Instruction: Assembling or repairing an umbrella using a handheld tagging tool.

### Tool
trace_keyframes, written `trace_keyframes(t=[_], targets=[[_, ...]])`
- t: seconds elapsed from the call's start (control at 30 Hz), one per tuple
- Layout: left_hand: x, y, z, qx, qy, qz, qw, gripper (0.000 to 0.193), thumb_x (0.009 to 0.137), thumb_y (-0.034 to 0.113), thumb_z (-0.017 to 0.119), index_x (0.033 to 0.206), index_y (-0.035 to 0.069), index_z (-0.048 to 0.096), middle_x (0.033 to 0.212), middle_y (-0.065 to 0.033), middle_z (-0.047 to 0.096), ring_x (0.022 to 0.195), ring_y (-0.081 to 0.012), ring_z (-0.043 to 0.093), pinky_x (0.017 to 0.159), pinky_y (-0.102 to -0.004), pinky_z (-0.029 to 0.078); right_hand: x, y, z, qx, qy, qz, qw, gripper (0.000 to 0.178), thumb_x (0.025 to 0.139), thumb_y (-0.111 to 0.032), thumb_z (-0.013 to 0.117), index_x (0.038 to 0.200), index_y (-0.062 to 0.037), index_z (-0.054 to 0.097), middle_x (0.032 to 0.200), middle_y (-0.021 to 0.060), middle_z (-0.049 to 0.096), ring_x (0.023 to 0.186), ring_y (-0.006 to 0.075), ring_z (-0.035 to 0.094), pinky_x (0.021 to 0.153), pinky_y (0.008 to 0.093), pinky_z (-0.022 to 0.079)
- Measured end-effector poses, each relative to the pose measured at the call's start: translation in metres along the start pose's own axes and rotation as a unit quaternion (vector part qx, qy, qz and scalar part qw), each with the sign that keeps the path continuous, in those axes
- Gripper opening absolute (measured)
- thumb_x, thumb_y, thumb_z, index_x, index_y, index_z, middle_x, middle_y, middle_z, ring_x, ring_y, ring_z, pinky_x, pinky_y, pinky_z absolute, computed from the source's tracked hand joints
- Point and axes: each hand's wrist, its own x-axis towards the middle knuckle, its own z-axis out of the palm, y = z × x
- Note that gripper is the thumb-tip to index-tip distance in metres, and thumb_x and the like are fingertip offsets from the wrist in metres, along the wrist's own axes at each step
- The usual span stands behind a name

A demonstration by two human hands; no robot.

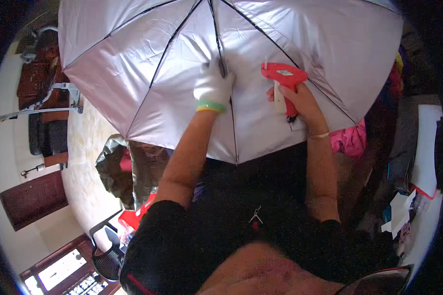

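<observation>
An open umbrella [192,130], silver inside with thin black ribs, spreads across the upper middle, its inner side facing me. My left hand [213,86], in a white knitted glove with a green and yellow cuff, is closed around one of the black ribs [215,29] near the middle; motion blurs its fingertips. To the right, my bare right hand [302,101] grips a red tagging gun [283,73] with a pale trigger. The gun is held in front of the silver fabric, its nose pointing up and left. Whether it touches the fabric I cannot tell.
An open sack [115,169] stands on the floor at lower left, beside a red and white package [135,216] and a black mesh basket [108,260]. Pink fabric [349,140] bunches under the umbrella's right edge. A metal-framed rack [64,93] is at the left.
</observation>
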Motion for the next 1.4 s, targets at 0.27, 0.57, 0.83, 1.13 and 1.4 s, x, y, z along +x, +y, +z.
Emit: trace_keyframes(t=[0.27,0.57,0.83,1.13,1.4], targets=[[-0.041,-0.007,0.031,0.086,-0.096,-0.066,0.99,0.04,0.085,0.042,0.052,0.107,0.009,0.051,0.091,-0.0174,0.062,0.083,-0.035,0.063,0.069,-0.0461,0.051,0.018,0.015,-0.007,-0.153,-0.053,-0.14,0.977,0.029,0.09,-0.018,0.052,0.112,0.0017,0.053,0.088,0.0092,0.065,0.078,0.0149,0.062,0.07,0.028,0.05],[-0.053,-0.027,0.03,-0.124,-0.053,-0.079,0.988,0.044,0.083,0.042,0.056,0.112,0.008,0.057,0.096,-0.0183,0.064,0.09,-0.0329,0.063,0.078,-0.0411,0.05,0.02,0.078,0.043,0.039,-0.048,0.111,0.992,0.028,0.088,-0.02,0.054,0.105,0.002,0.058,0.089,0.0107,0.066,0.078,0.0172,0.064,0.069,0.0296,0.051],[-0.069,-0.035,0.024,-0.405,-0.075,-0.189,0.892,0.027,0.08,0.012,0.063,0.102,-0.004,0.062,0.088,-0.0116,0.066,0.072,-0.0202,0.063,0.066,-0.0321,0.052,0.005,0.075,0.043,0.068,-0.023,0.077,0.994,0.028,0.089,-0.019,0.051,0.103,0.004,0.059,0.089,0.0108,0.066,0.078,0.0204,0.064,0.071,0.0318,0.052],[-0.077,-0.019,0.005,-0.27,-0.094,-0.161,0.944,0.042,0.08,0.031,0.058,0.1,-0.006,0.062,0.087,-0.0194,0.066,0.08,-0.0271,0.065,0.075,-0.0336,0.048,-0.002,0.089,0.073,-0.161,0.019,0.112,0.98,0.029,0.089,-0.023,0.052,0.104,0.0012,0.056,0.089,0.0093,0.062,0.075,0.0156,0.059,0.068,0.0301,0.047],[-0.076,-0.026,0.022,-0.26,-0.066,-0.16,0.95,0.042,0.079,0.036,0.058,0.099,-0.001,0.064,0.09,-0.0216,0.065,0.087,-0.0335,0.063,0.079,-0.0375,0.047,-0.012,0.088,0.079,-0.212,0.086,-0.041,0.973,0.031,0.086,-0.027,0.055,0.098,0.0014,0.056,0.083,0.0134,0.06,0.076,0.0233,0.059,0.07,0.0368,0.046]])
